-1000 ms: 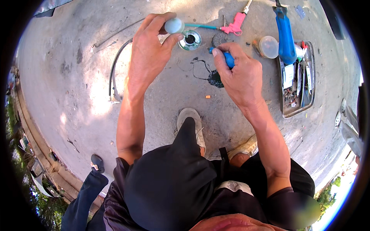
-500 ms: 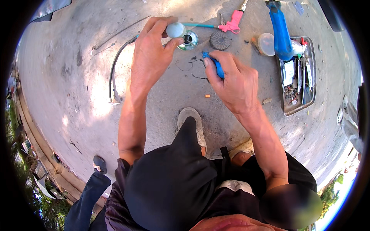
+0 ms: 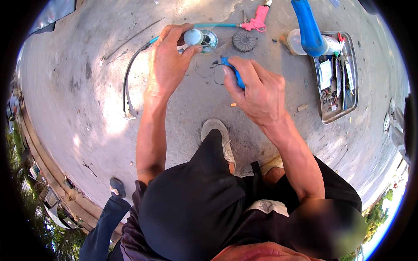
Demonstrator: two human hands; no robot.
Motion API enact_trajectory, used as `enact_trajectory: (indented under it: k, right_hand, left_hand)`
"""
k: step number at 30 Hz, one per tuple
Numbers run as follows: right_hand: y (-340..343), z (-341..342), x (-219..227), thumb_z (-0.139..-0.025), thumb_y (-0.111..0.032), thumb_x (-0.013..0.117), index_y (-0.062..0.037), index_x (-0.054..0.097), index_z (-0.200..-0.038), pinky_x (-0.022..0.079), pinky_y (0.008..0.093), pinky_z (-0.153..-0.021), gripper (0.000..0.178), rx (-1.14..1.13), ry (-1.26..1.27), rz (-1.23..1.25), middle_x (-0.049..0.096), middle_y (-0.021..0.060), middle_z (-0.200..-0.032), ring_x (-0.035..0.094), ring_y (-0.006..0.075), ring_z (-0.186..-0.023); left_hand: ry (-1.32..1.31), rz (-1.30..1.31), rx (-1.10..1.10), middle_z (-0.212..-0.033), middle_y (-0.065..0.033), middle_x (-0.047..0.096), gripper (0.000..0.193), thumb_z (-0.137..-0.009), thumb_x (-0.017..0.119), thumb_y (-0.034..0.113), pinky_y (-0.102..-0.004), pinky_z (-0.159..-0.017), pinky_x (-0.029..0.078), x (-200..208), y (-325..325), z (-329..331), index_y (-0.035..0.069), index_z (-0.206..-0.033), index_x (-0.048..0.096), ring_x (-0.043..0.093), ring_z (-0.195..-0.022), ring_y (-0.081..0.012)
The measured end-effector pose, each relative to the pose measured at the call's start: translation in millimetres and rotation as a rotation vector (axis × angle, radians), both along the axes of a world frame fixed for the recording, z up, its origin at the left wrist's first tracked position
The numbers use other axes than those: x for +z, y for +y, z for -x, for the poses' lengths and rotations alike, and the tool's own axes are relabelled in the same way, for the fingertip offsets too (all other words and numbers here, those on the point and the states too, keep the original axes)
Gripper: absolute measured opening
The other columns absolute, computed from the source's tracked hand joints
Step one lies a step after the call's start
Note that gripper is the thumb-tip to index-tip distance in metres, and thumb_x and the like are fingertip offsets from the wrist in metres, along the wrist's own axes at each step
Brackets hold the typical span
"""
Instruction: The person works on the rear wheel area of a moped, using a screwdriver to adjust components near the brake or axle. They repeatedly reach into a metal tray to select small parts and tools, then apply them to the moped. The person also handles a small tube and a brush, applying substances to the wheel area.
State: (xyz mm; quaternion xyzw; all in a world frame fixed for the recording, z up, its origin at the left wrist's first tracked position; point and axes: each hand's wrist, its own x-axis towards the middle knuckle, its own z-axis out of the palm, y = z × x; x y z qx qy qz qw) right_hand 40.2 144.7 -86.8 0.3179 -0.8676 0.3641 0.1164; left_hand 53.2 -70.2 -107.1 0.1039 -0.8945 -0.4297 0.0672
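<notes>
My left hand point(image 3: 169, 69) is closed around a small round piece with a pale bluish-white top point(image 3: 193, 37), gripped between thumb and fingers. My right hand point(image 3: 259, 89) is wrapped around the blue handle of a thin-shafted hand tool point(image 3: 235, 74). Its thin metal shaft runs up and left, and its tip appears to be at the edge of the pale piece; the exact contact is too small to tell. Just beyond my left thumb stands a round open tin point(image 3: 212, 36) with a shiny rim and dark inside. A dark ribbed round part point(image 3: 244, 41) lies to the tin's right.
A pink air blow gun point(image 3: 257, 19) on a teal hose point(image 3: 224, 25) lies at the far side. To the right are a clear tub point(image 3: 296, 42), a large blue handle-like object point(image 3: 310, 28) and a metal tray point(image 3: 324, 118) of tools. Another person's leg point(image 3: 99, 226) is at lower left.
The pale piece in my left hand has come slightly nearer to me relative to the tin. My right hand has shifted a little left with the tool, bringing its shaft towards the piece.
</notes>
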Motion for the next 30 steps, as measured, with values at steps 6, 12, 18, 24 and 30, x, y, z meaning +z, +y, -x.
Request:
enact_trajectory:
  k: [6,12,18,24,30]
  right_hand:
    - [8,-8,-13,-0.082,-0.01,0.079,-0.0068,0.067,-0.102,0.05,0.0354,-0.049,0.023,-0.049,-0.037,0.006,0.063,0.006,-0.073,0.062,0.0251,-0.054]
    - [17,-19,-41,-0.09,-0.01,0.076,-0.0037,0.069,-0.116,0.055,0.0354,-0.059,0.027,-0.223,-0.328,0.235,0.071,0.0122,-0.086,0.068,0.0265,-0.065]
    - [25,-22,-40,-0.093,-0.009,0.074,-0.0032,0.07,-0.119,0.055,0.0336,-0.063,0.027,-0.234,-0.445,0.194,0.072,0.0144,-0.093,0.069,0.024,-0.068]
    - [26,-23,-45,-0.094,-0.01,0.074,-0.002,0.07,-0.118,0.054,0.0325,-0.063,0.026,-0.3,-0.574,0.316,0.071,0.0125,-0.09,0.068,0.0194,-0.067]
    - [31,-28,-54,-0.097,-0.013,0.071,-0.0009,0.071,-0.12,0.053,0.0305,-0.064,0.026,-0.337,-0.762,0.412,0.07,0.0095,-0.082,0.065,0.0124,-0.069]
  left_hand:
    - [-0.031,0.025,0.042,-0.117,-0.0102,0.068,0.051,-0.08,0.084,0.003,-0.0336,-0.09,0.057,-6,0,-1,0.003,-0.129,0.067,0.07,-0.102,-0.0221]
    - [-0.037,0.068,0.06,-0.116,-0.0084,0.067,0.05,-0.079,0.085,0.005,-0.0345,-0.093,0.056,-10,5,2,0.005,-0.126,0.069,0.068,-0.105,-0.0217]
    - [-0.041,0.123,0.042,-0.116,-0.009,0.066,0.05,-0.077,0.087,0.007,-0.0359,-0.091,0.056,-18,12,4,0.006,-0.125,0.07,0.067,-0.103,-0.0229]
    - [-0.028,0.155,0.022,-0.114,-0.0097,0.066,0.05,-0.078,0.086,0.007,-0.0367,-0.089,0.056,-28,14,5,0.006,-0.125,0.07,0.067,-0.101,-0.0235]
    - [-0.065,0.2,-0.003,-0.119,-0.0114,0.064,0.053,-0.081,0.083,0.004,-0.0366,-0.092,0.055,-23,20,6,0.007,-0.131,0.067,0.067,-0.104,-0.0244]
